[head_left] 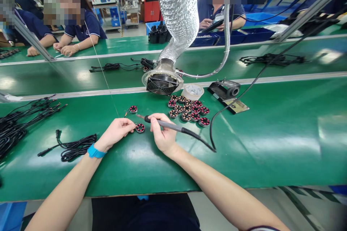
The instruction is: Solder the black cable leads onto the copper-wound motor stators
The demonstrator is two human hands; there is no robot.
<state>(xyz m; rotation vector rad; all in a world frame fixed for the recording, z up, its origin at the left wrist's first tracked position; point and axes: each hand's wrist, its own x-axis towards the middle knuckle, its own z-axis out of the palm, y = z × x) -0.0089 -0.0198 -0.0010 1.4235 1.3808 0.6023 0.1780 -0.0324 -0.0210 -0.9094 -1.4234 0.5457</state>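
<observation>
My right hand (163,135) is wrapped round a soldering iron (169,125) like a pen, its tip pointing left. My left hand (116,132), wearing a blue wristband (96,151), pinches the left edge of a small round motor stator (140,128) with red and black windings, flat on the green bench. Any wire inside the pinch is too small to make out. Just beyond lies another stator (133,109) with short wires, close to the iron's tip. A thin wire (101,66) hangs down from above toward my left hand.
Several stators (187,108) cluster right of the iron, by a tape roll (193,92) and an iron stand (226,93). A fume duct with a fan (162,85) hangs overhead. Black cables (77,146) lie left. The iron's cord (213,129) loops right. Co-workers (81,30) sit opposite.
</observation>
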